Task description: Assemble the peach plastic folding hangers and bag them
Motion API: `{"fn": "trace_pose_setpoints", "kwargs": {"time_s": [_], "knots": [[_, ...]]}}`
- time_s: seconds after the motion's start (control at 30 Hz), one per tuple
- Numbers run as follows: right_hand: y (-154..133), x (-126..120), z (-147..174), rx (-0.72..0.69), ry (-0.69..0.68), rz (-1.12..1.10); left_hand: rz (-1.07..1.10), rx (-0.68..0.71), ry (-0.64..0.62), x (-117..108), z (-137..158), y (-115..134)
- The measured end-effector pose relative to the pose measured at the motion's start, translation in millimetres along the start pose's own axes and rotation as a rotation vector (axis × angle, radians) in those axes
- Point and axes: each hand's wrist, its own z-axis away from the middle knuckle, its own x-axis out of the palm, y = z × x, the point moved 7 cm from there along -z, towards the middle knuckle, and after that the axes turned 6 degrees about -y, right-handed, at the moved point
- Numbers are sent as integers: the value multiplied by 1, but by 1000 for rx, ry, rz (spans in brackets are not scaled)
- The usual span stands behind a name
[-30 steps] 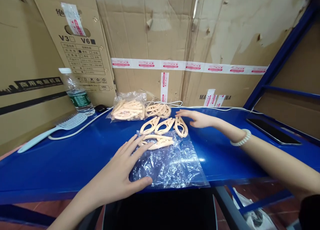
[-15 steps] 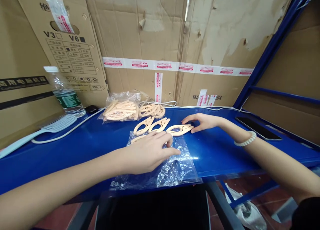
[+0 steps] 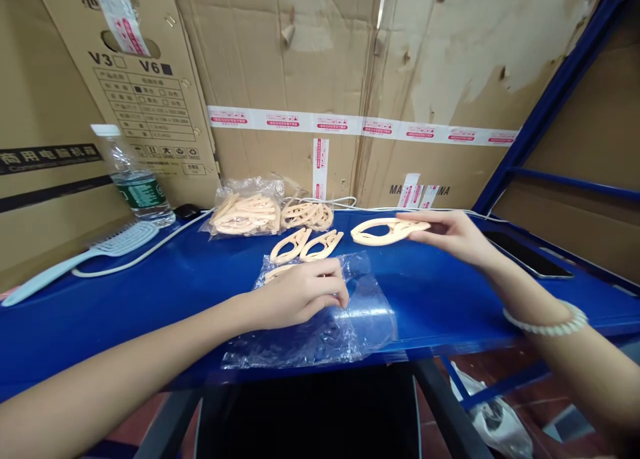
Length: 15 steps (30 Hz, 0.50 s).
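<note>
My right hand pinches one end of a beige folding hanger, folded into a loop and raised above the blue table. My left hand lies over a clear plastic bag, its fingers curled together on the film. Part of another beige hanger shows beside the left hand; the rest is hidden beneath it. Just beyond, two folded hangers lie side by side on the table. A filled clear bag of hangers sits behind them, with a smaller bagged bunch on its right.
A pale blue hairbrush, a water bottle and a dark mouse-like object are at the left. A phone or tablet lies at right. A white cable runs along the cardboard wall.
My right hand has taken hold of the rightmost hanger, lifting it off the table and to the right. My left hand has curled its fingers in and stays over the bag.
</note>
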Motion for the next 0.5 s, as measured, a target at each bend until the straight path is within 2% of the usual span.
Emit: {"fn": "trace_pose_setpoints", "kwargs": {"time_s": [0.07, 0.2, 0.33, 0.5], "knots": [[-19, 4, 22, -9, 12, 18, 12, 12, 24, -2, 1, 0], [-45, 32, 49, -43, -67, 89, 35, 46, 71, -6, 2, 3], [-46, 59, 50, -51, -131, 97, 48, 55, 123, -10, 1, 5], [-45, 75, 47, -79, -132, 96, 49, 71, 200, -11, 2, 6]]}}
